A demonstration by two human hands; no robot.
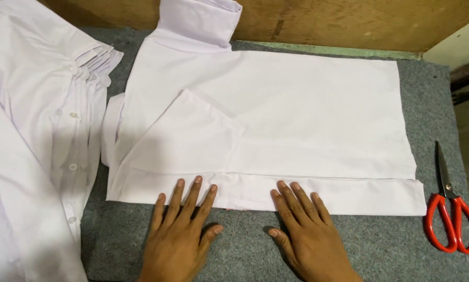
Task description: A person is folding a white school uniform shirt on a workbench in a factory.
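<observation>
Left hand (179, 237) and right hand (305, 237) both lie flat and spread, palms down, gripping nothing; fingertips press the near folded edge of the white shirt (307, 120). Shirt lies folded on the grey desk (433, 89), directly ahead of both hands, long axis running left–right, collar end to the left (sleeve folded across the body, above the left hand), so the left hand is nearer the collar, the right nearer the hem. Stack of shirts (36, 130) at far left; red scissors (451, 214) just right of the hem, untouched.
</observation>
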